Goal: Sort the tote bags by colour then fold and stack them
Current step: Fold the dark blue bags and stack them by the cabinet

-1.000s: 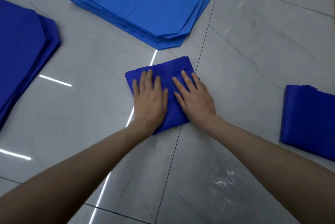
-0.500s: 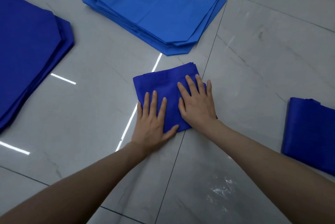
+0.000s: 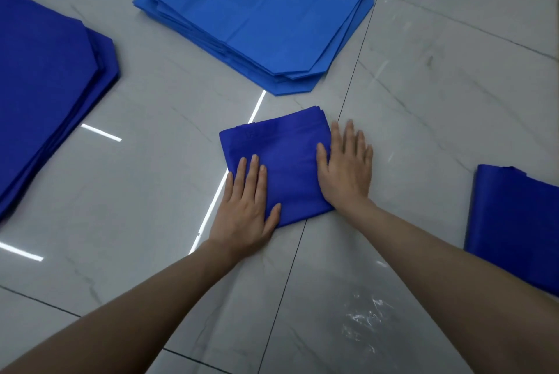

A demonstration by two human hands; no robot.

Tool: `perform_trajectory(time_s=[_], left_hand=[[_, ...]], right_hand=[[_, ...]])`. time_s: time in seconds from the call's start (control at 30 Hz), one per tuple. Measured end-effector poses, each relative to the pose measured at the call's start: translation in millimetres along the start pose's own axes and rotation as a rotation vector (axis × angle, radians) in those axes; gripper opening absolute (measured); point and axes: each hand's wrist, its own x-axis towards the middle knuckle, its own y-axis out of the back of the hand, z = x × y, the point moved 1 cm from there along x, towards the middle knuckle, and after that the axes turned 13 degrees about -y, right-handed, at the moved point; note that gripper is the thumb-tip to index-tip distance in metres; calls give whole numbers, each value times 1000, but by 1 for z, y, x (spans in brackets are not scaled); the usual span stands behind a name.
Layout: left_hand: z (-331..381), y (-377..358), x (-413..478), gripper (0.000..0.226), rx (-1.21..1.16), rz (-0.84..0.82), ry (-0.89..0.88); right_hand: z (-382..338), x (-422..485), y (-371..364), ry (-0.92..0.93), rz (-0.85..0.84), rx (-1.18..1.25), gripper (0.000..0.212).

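The left hand and right hand press flat, fingers straight, on the folded dark blue tote bag on the tiled floor, gripping nothing

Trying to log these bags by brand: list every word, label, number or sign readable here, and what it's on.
No readable text.
Folded dark blue bag under the left hand and right hand: plain; a faint patch near its far edge, too blurred to tell.
Light blue stack, dark blue stack, folded pile at right: no print visible.
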Motion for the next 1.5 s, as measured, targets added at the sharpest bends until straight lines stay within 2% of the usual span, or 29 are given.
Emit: perform_trajectory(time_s=[0.07,0.13,0.27,0.37,0.43,0.53,0.7,0.77,0.87,0.97,1.03,1.13,1.23,1.5], left_hand=[[0,0,-1,73,-52,2,38],[3,6,-3,72,-180,22,148],[9,34,6,45,-540,179,408],[2,48,17,20,-839,340,558],[-2,53,18,16,-933,376,514],[-4,58,12,19,-979,359,438],[6,72,13,33,-1095,302,371],[11,79,19,40,-1106,283,348],[32,93,36,57,-1171,209,307],[65,98,65,72,-1330,122,436],[91,92,83,62,-1341,-11,492],[137,79,94,47,-1253,-192,380],[184,65,103,46,-1240,-233,289],[280,31,142,45,-1147,-244,164]], right_hand=[[14,-4,5,-93,97,35,60],[25,-14,7,-59,195,48,53],[27,-52,4,-149,67,162,42],[26,-71,3,-290,-60,370,40],[26,-74,5,-397,-147,512,41],[25,-78,11,-514,-255,595,39],[39,-91,32,-550,-487,967,20],[53,-96,41,-563,-505,1035,19],[79,-98,56,-570,-392,1150,13],[113,-92,76,-589,-213,1281,12],[140,-87,91,-612,-94,1294,17],[187,-78,106,-637,43,1241,25],[237,-73,108,-645,122,1109,29],[331,-73,95,-829,337,851,29]])
